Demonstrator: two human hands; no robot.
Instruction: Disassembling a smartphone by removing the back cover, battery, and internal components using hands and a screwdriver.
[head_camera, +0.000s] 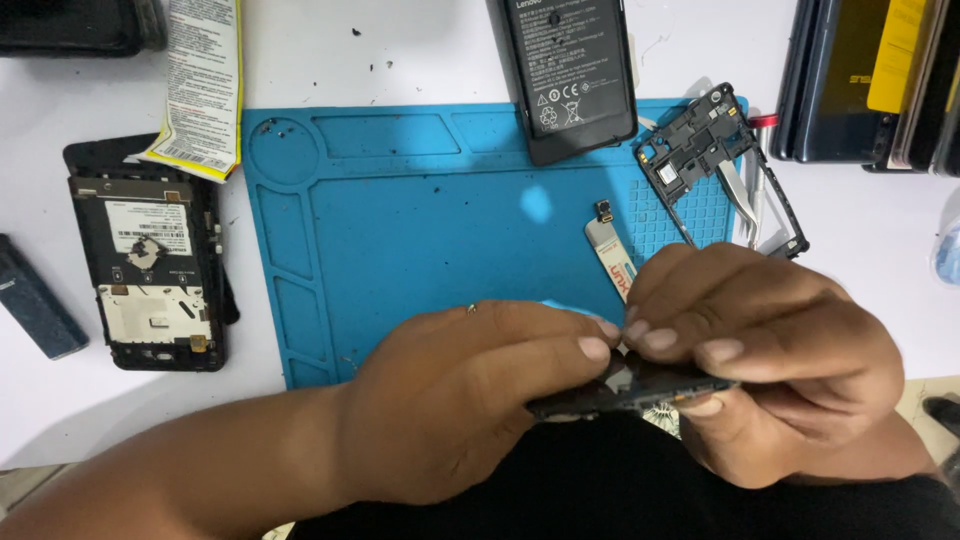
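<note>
- Phone frame, dark and thin, sits edge-on between my two hands at the near edge, just above my lap.
- My left hand pinches its left end, fingertips pressed along the top edge.
- My right hand clamps the right end, thumb beneath, fingers on top.
- I judge this a prying or seating step along that edge; the next move calls for steady, even pressure.
- Beyond my hands lies the blue work mat, with a small white tube on it.
- Farther off: a black battery, a bare mid-frame at right, an opened phone on the white tabletop at left.
</note>
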